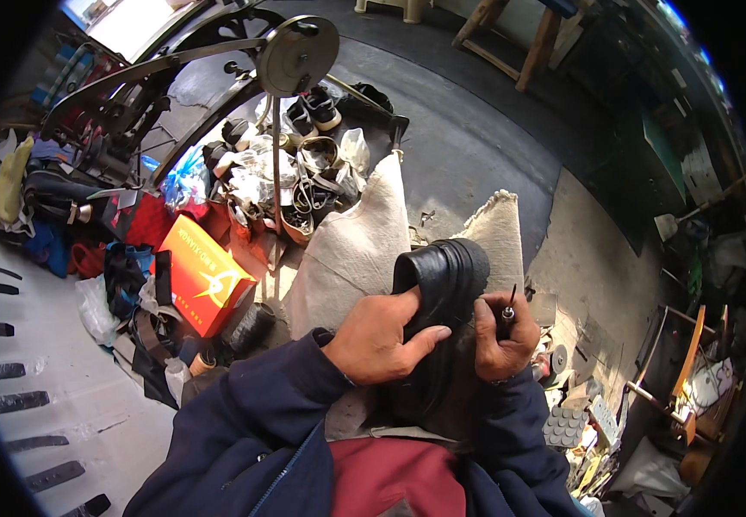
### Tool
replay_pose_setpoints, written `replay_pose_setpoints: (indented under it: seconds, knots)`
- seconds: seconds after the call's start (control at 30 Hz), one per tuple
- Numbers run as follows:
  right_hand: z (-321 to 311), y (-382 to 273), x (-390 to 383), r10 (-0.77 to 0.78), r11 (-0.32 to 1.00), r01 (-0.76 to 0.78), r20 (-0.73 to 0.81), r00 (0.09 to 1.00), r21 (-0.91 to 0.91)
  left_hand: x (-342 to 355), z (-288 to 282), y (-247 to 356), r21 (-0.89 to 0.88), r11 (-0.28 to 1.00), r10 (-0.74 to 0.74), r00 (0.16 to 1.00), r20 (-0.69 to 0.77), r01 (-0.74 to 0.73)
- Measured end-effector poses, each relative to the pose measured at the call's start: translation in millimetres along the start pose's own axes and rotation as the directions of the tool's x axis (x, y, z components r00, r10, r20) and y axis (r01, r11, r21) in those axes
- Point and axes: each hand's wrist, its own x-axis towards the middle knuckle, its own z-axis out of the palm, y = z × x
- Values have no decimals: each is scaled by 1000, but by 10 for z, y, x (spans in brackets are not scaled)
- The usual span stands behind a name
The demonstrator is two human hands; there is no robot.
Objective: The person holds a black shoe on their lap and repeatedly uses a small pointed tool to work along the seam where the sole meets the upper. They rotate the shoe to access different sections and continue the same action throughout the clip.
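A black leather shoe (446,276) stands tilted over my lap, its rounded end away from me and its lower part dropping into shadow. My left hand (383,340) grips it from the left, the thumb lying across it and the other fingers partly hidden behind. To the right, my right hand (506,343) is closed round an awl-like tool (510,312) with a thin dark point sticking up and a small metal collar. Its handle is mostly hidden in the fist, and the point is apart from the shoe. Beneath spreads a coarse off-white cloth (347,246) covering my knees.
A metal machine with a round wheel (298,57) rises at the upper left. Below it lie worn shoes (321,109), plastic bags and scissors (306,194). An orange-red box (202,276) sits left of my knees. Tools and scraps crowd the right; a wooden stool (538,47) stands far off.
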Motion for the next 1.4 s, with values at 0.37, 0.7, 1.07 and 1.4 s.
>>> replay_pose_setpoints:
  seconds: [0.37,0.7,1.07,1.4]
  knots:
    - [-104,-98,2,155,932,-140,-18,988,335,112,88,31,-80,997,19,1000,-2,-19]
    - [-453,-239,-518,20,995,-47,299,954,85,228,63,24,-171,985,-17,994,104,34]
    - [-353,-192,-516,22,999,-31,267,963,28,247,30,86,-236,965,-82,985,149,116]
    - [-353,-183,-498,9,998,-29,308,951,60,253,32,69,-256,960,-73,986,150,110]
